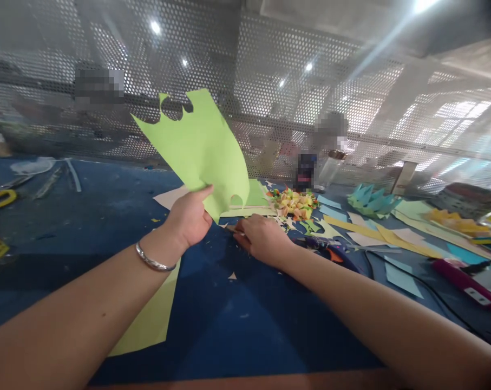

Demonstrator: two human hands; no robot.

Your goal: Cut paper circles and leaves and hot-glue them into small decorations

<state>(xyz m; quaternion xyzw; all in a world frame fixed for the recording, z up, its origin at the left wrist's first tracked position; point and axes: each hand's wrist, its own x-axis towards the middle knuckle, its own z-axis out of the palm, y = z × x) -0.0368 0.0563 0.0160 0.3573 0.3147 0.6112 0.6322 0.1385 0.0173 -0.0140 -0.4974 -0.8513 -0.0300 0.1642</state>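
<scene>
My left hand (190,216) is closed on a light green paper sheet (200,141), held up off the table between thumb and fingers. Rounded bites are cut from the sheet's top edge, and another cutout shows near its lower right corner. Lower and to the right, my right hand (265,238) is at the blue tabletop (237,314) with curled fingers. A small pale sliver shows by its fingertips; whether they grip it is unclear. Small paper scraps (232,276) lie close by. Beneath my left forearm rests a yellow-green sheet (151,319).
Beyond my right hand sits a pile of small folded paper pieces (296,203). A blue spiky paper piece (371,200), coloured strips (387,238), a purple power strip (468,281) and a black cable (426,287) lie rightward. Yellow-handled scissors (1,200) are far left. A perforated screen (269,65) stands behind.
</scene>
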